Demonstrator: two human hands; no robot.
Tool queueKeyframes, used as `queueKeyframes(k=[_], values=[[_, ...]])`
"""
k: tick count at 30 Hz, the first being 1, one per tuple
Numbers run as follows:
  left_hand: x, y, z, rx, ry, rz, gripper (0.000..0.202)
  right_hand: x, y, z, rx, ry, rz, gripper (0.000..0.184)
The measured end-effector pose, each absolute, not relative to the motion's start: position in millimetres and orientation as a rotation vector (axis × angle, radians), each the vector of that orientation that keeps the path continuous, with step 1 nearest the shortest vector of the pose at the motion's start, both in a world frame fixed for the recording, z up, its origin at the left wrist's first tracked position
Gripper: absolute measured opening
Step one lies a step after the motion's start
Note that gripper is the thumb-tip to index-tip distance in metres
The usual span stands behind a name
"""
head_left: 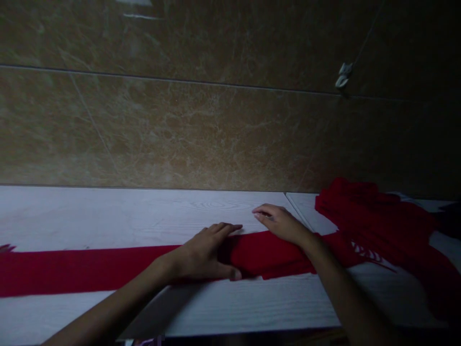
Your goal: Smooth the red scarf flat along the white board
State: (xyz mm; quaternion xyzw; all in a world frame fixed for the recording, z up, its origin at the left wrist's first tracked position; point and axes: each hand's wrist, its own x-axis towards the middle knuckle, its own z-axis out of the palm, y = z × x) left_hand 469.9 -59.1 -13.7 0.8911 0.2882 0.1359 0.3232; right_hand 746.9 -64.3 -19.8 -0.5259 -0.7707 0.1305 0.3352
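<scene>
A long red strip of cloth, like a scarf, runs across the white wood-grain table from the left edge of view. Its left part lies flat; toward the right it is wrinkled, with thin loose strands near that end. My left hand rests across the strip, fingers and thumb spread over its width. My right hand lies over the strip's far edge, fingers stretched left and slightly bent, with no cloth visible between them.
A heap of red cloth sits at the right, with dark material beside it. Behind the table rises a brown marbled tile wall. A small white fitting with a cord hangs on it. A seam crosses the tabletop near my right hand.
</scene>
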Motion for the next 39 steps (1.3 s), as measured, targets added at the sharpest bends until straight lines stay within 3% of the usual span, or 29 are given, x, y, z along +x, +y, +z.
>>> queueKeyframes(k=[3, 17, 39], values=[[475, -71, -16, 2.510, 0.742, 0.271, 0.106, 717, -70, -18, -1.441, -2.122, 0.379, 0.020], [478, -83, -18, 2.637, 0.820, 0.242, 0.094, 700, -80, -19, -1.655, -2.217, 0.254, 0.021], [469, -87, -8, 2.443, 0.863, 0.123, 0.101, 703, -80, -22, -1.739, -2.217, 0.221, 0.024]])
